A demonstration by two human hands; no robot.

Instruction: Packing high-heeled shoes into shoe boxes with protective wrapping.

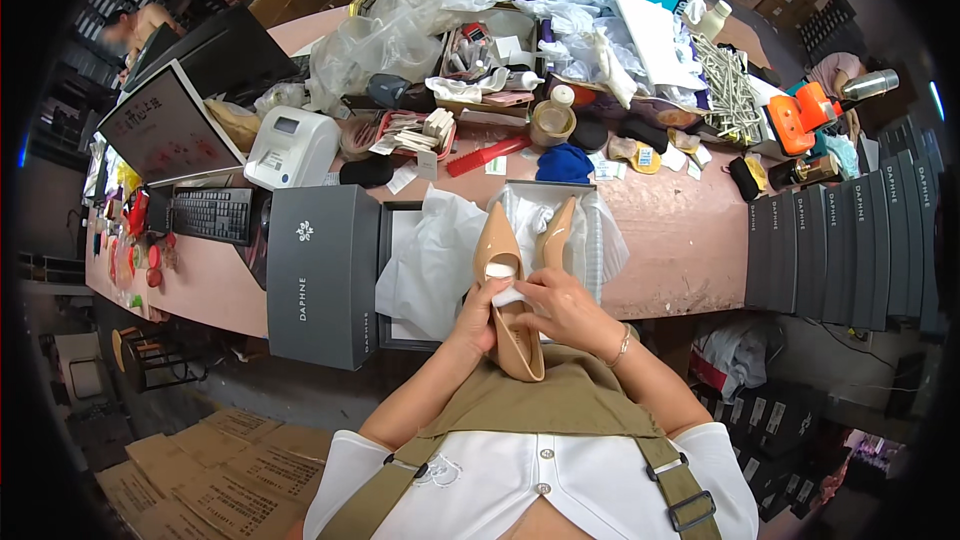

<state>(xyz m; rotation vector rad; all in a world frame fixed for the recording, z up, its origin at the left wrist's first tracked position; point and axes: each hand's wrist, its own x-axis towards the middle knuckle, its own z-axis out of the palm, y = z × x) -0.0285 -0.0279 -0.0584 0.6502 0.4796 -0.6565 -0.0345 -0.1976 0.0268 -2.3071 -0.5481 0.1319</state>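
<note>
My left hand (478, 322) is wrapped round the side of a glossy beige pointed-toe shoe (495, 232), its thumb at the opening. The shoe points away from me, its heel end near my apron. Inside the opening is a white wad (506, 294), which could be tissue or cloth. The fingers of my right hand (572, 308) are pinched on this wad at the shoe's right edge. The matching beige shoe (557, 236) lies just beyond, in an open box on white paper (430, 248).
A grey box lid (318, 275) stands left of the open box. Farther left are a keyboard (212, 214), monitor (170, 125) and white label printer (292, 148). A red comb-like strip (488, 155) and a jar (552, 122) lie beyond. Grey shoeboxes (840, 250) line the right.
</note>
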